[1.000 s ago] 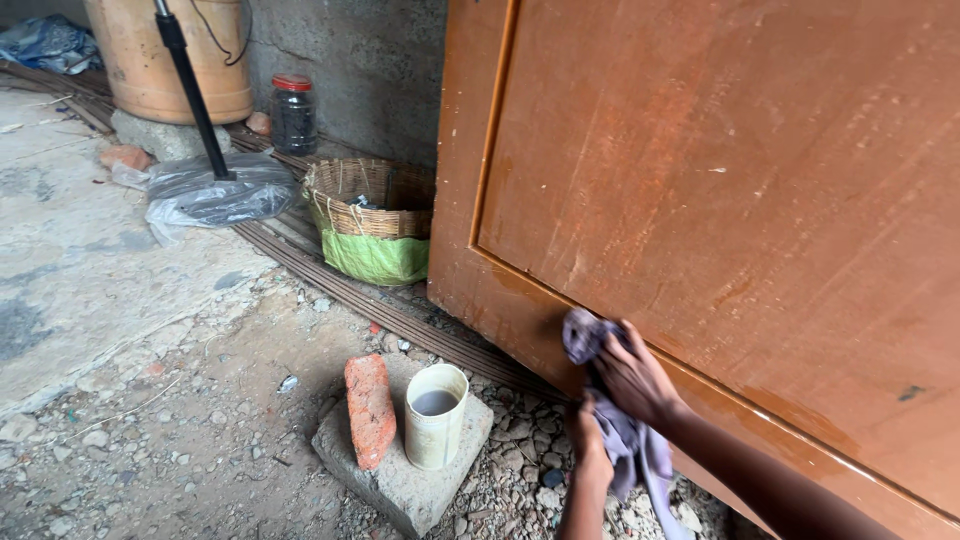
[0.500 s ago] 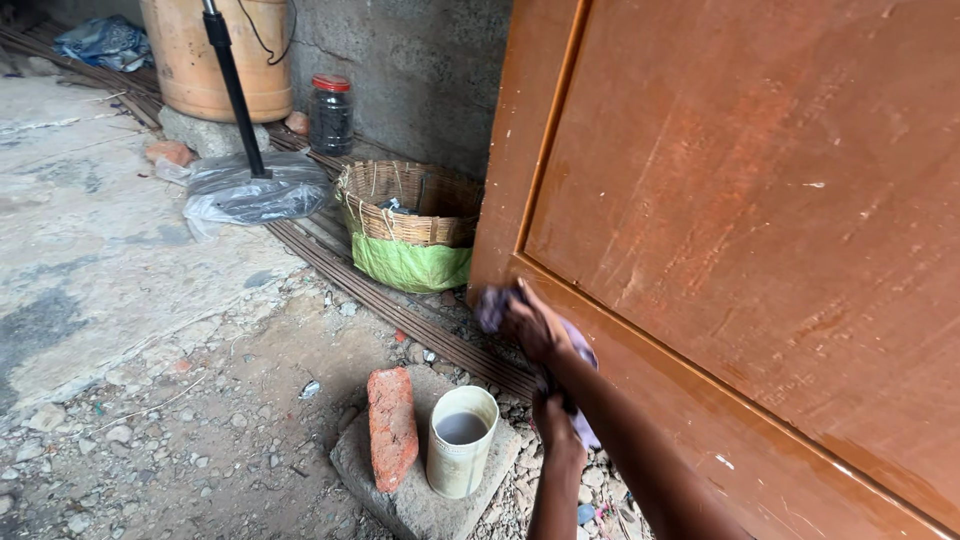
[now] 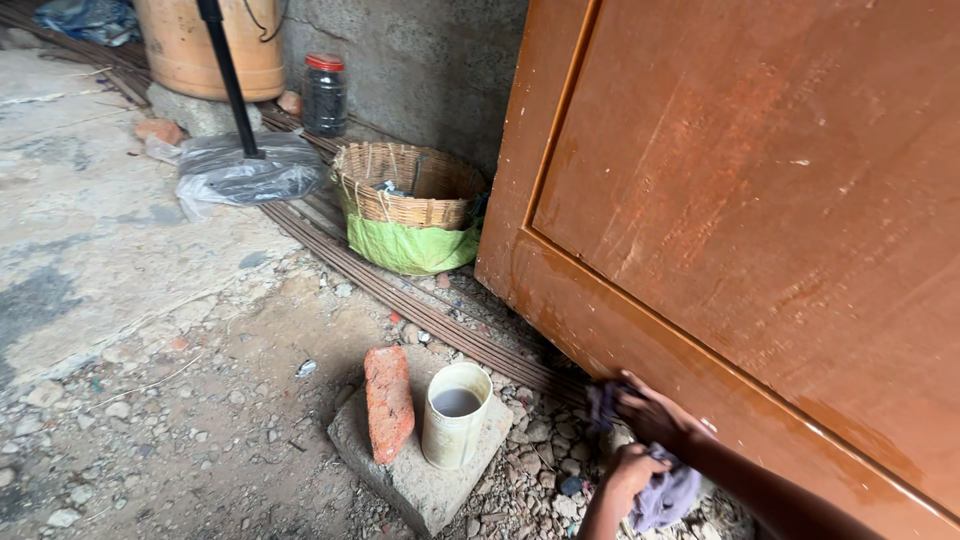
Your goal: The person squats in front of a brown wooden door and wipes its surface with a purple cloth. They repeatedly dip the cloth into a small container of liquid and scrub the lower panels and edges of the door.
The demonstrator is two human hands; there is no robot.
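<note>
A large brown wooden door [image 3: 760,200] leans on its side and fills the right of the view. My right hand [image 3: 652,412] presses a purple-grey cloth [image 3: 603,400] against the door's lower rail, close to the ground. My left hand [image 3: 628,475] is just below it and grips the trailing end of the same cloth [image 3: 672,497]. A cream cup [image 3: 456,415] with dark liquid stands on a flat stone [image 3: 425,480] to the left of my hands, beside a red brick [image 3: 388,400].
A woven basket [image 3: 410,190] with a green base sits by the door's left end. Steel rods [image 3: 400,295] lie along the gravel ground. Further back are an orange barrel [image 3: 210,45], a dark jar with a red lid [image 3: 324,92], a black pole [image 3: 228,75] and a plastic bag [image 3: 245,168].
My right hand has swept the cloth from higher on the door's rail down to its lower edge. The view has shifted slightly to the left.
</note>
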